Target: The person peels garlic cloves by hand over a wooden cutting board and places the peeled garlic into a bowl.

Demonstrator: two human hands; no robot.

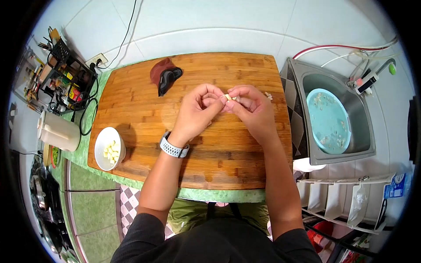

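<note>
Over the wooden board (144, 105), my left hand (196, 113) and my right hand (256, 115) meet at their fingertips. Both pinch a small pale-yellow garlic clove (228, 97), with a bit of whitish skin by the right fingers. A watch with a light grey strap is on my left wrist. At the board's left edge stands a white bowl (100, 149) holding several peeled garlic cloves (112, 152). Scraps of pale skin (268, 95) lie just beyond my right hand. Whatever lies on the board directly beneath my hands is mostly hidden.
A brown-and-black fabric item (165, 75) lies at the back of the board. On the right, a metal sink (368, 131) holds a turquoise basin (329, 120) with scraps in it. A cream jug (59, 131) and a black rack (66, 79) with bottles stand left.
</note>
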